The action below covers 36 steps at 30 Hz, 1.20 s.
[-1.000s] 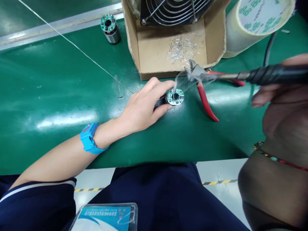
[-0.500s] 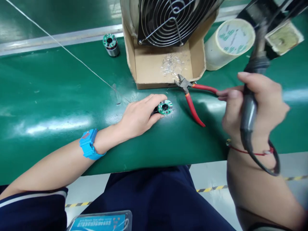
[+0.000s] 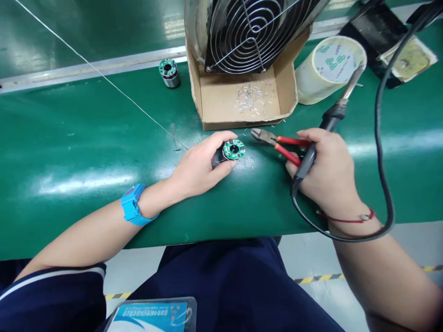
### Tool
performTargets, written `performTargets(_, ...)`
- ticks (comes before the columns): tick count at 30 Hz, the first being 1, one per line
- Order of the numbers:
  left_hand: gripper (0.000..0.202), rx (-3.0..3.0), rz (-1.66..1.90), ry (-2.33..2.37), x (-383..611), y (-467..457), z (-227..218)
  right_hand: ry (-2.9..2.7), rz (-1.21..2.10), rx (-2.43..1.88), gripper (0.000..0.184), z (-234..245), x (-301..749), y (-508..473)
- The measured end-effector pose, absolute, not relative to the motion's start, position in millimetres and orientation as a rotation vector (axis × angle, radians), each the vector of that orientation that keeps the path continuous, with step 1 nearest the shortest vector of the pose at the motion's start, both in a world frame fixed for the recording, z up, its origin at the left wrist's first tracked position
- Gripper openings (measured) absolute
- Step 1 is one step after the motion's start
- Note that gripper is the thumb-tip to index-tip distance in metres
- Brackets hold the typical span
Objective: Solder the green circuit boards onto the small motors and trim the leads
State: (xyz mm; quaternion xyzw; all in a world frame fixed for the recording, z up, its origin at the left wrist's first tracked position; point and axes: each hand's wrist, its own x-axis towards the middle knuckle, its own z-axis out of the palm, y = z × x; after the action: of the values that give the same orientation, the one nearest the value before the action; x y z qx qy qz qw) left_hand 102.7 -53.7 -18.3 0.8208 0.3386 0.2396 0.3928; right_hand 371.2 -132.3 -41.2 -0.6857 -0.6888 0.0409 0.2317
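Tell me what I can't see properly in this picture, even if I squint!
All in the head view:
Black body under the round circuit board: partly hidden by the left-hand grip.
Ends of the pliers' handles: hidden by the right-hand grip and soldering iron.
Fan: its top is cut off by the upper edge.
Badge: cut off by the bottom edge; small print too tiny to read.
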Motion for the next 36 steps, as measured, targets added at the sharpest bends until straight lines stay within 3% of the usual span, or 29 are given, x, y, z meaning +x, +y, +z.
performTargets(9,0.034,2.141,0.539,0.885,102.5,-56.1,-14.9,-2.149,0.163,-1.555,0.059,-25.7,365.2,-145.4)
performTargets(21,0.038,2.223,0.553,0.866,101.4,-54.7,-17.7,-2.244,-0.083,-1.583,0.050,-13.8,365.0,-146.7)
performTargets(30,0.038,2.202,0.616,0.824,100.0,-52.1,-18.4,-2.276,-0.375,-1.598,0.022,-15.9,354.5,-145.0)
performTargets(33,0.039,2.143,0.705,0.793,98.2,-50.8,-20.5,-2.087,-0.435,-1.735,0.028,-19.8,349.9,-140.3)
performTargets(36,0.041,2.059,0.764,0.746,96.3,-49.4,-22.7,-1.937,-0.450,-1.925,0.047,-23.2,347.2,-130.1)
